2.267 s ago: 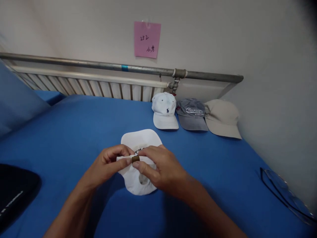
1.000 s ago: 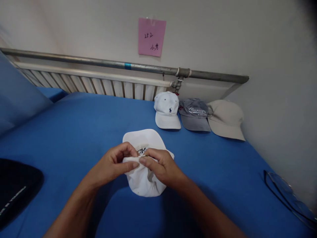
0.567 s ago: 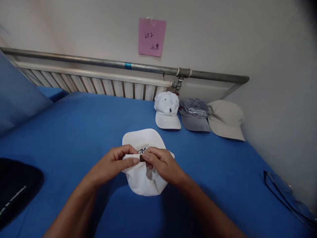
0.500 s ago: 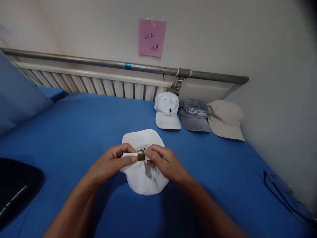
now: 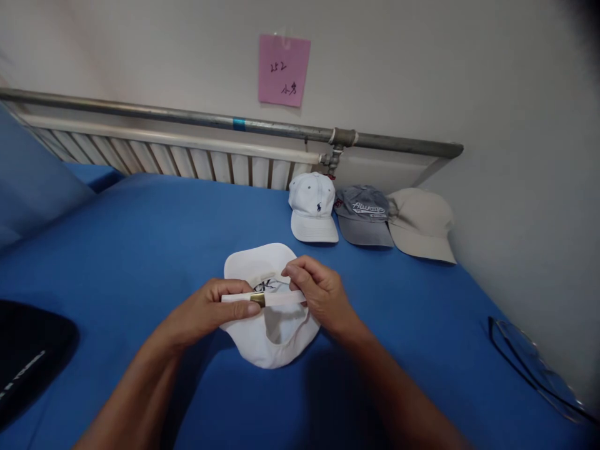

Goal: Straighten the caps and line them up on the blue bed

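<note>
A white baseball cap (image 5: 276, 350) lies on the blue surface with its back opening toward me and its brim pointing away. Across that opening runs its white strap (image 5: 285, 299), fitted with a brass-coloured buckle (image 5: 257, 299). My left hand (image 5: 218, 303) pinches the strap at the buckle between thumb and fingers. Closed at the strap's other end is my right hand (image 5: 321, 294), its curled lower fingers on the strap and its thumb and index fingertips together just above. Dark lettering (image 5: 266, 285) shows through the opening.
Behind, in a row, sit a white cap (image 5: 313, 209), a grey cap (image 5: 364, 215) and a beige cap (image 5: 422, 225). Glasses (image 5: 534, 369) lie at right, a black item with white lettering (image 5: 35, 362) at left. A radiator (image 5: 187, 161) and metal pipe (image 5: 164, 115) line the wall.
My right hand has moved right, away from the buckle, and a longer stretch of strap now shows between the hands. The left hand stays at the buckle, which has turned slightly.
</note>
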`<state>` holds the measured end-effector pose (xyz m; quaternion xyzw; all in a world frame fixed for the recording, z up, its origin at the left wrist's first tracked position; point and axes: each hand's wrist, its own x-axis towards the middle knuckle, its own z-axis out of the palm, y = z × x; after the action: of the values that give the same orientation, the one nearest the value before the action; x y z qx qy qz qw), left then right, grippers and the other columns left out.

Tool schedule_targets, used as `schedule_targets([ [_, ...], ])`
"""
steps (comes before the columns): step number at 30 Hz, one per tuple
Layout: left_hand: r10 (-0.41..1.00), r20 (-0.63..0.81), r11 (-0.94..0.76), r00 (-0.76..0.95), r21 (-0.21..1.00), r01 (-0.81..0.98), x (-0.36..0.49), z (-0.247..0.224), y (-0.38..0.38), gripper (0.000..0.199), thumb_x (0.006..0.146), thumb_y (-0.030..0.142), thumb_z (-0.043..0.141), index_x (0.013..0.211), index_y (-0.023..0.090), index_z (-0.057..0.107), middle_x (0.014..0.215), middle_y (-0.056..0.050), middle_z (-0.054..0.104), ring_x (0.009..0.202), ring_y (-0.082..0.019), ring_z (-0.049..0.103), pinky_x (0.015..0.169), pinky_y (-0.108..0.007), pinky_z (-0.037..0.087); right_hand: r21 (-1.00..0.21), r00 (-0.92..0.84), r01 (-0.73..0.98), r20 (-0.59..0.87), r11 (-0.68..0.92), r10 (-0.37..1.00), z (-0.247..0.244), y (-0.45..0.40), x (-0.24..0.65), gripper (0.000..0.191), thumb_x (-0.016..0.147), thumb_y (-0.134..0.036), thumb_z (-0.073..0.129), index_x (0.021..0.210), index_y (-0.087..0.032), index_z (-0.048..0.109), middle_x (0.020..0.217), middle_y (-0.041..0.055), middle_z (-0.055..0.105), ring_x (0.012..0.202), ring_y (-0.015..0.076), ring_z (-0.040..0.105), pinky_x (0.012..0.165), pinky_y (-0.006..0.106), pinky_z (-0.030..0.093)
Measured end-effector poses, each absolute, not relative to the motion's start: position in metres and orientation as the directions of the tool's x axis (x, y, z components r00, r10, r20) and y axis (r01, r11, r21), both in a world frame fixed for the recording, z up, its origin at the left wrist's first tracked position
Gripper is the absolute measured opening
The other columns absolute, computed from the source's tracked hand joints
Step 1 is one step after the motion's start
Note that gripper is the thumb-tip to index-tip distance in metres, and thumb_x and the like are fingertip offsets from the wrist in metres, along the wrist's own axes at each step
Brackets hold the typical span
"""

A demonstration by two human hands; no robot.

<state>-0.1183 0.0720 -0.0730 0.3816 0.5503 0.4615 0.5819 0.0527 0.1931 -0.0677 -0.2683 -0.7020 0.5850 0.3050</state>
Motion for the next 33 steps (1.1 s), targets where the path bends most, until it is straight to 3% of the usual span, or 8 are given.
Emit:
schedule_targets([
  [14,0.95,-0.313,0.306,0.004,0.926,-0.222,-0.116,-0.078,0.07,0.035,0.061,0.043,0.082,0.062,0.012,0.065,0.05,0.003,0.048,0.045,-0.006,0.038,0.045,-0.019,0.026,-0.997,-0.675,-0.03,-0.029,-0.066,0.738,-0.087,0.2,0.043,0.029,0.081,-0.047,0.059,0.078,-0.019,0.062,0.053,-0.0076,0.043,0.042,0.0064,0.033,0.04,0.019,0.027],
  [21,0.909,-0.375,0.406,0.18,0.895,-0.185,-0.119,-0.075,0.07,0.03,0.058,0.03,0.084,0.081,0.014,0.076,0.068,-0.001,0.065,0.058,-0.01,0.052,0.058,-0.021,0.04,-1.0,-0.65,0.017,-0.028,-0.022,0.759,-0.092,0.203,0.045,0.029,0.082,-0.047,0.058,0.078,-0.019,0.063,0.054,-0.0066,0.045,0.046,0.0073,0.034,0.043,0.02,0.027],
  [24,0.887,-0.395,0.433,0.241,0.891,-0.134,-0.12,-0.074,0.069,0.028,0.059,0.03,0.084,0.081,0.014,0.076,0.068,0.0,0.065,0.06,-0.01,0.053,0.06,-0.021,0.04,-1.0,-0.655,0.027,-0.019,-0.003,0.756,-0.092,0.202,0.045,0.028,0.083,-0.045,0.057,0.078,-0.019,0.063,0.055,-0.006,0.045,0.048,0.0079,0.036,0.045,0.021,0.028],
  [28,0.902,-0.36,0.412,0.239,0.885,-0.219,-0.116,-0.076,0.07,0.025,0.057,0.03,0.084,0.076,0.014,0.077,0.062,0.0,0.064,0.056,-0.01,0.051,0.054,-0.02,0.038,-0.999,-0.649,0.03,0.007,0.035,0.76,-0.09,0.198,0.043,0.025,0.085,-0.041,0.055,0.075,-0.019,0.061,0.056,-0.0057,0.046,0.05,0.009,0.039,0.049,0.022,0.032],
  [31,0.926,-0.338,0.376,0.17,0.87,-0.319,-0.112,-0.078,0.071,0.025,0.056,0.03,0.084,0.074,0.014,0.078,0.061,-0.002,0.066,0.053,-0.009,0.053,0.05,-0.019,0.038,-0.988,-0.58,0.017,0.118,0.156,0.806,-0.081,0.196,0.047,0.021,0.085,-0.037,0.055,0.073,-0.02,0.059,0.061,-0.004,0.05,0.058,0.0109,0.046,0.056,0.023,0.038],
  [33,0.936,-0.332,0.351,0.117,0.862,-0.365,-0.11,-0.078,0.071,0.025,0.056,0.029,0.084,0.075,0.014,0.078,0.061,-0.002,0.067,0.051,-0.009,0.054,0.049,-0.018,0.039,-0.946,-0.502,0.006,0.277,0.324,0.819,-0.069,0.192,0.054,0.017,0.087,-0.033,0.055,0.076,-0.02,0.06,0.071,-0.001,0.058,0.069,0.0134,0.053,0.064,0.025,0.043],
])
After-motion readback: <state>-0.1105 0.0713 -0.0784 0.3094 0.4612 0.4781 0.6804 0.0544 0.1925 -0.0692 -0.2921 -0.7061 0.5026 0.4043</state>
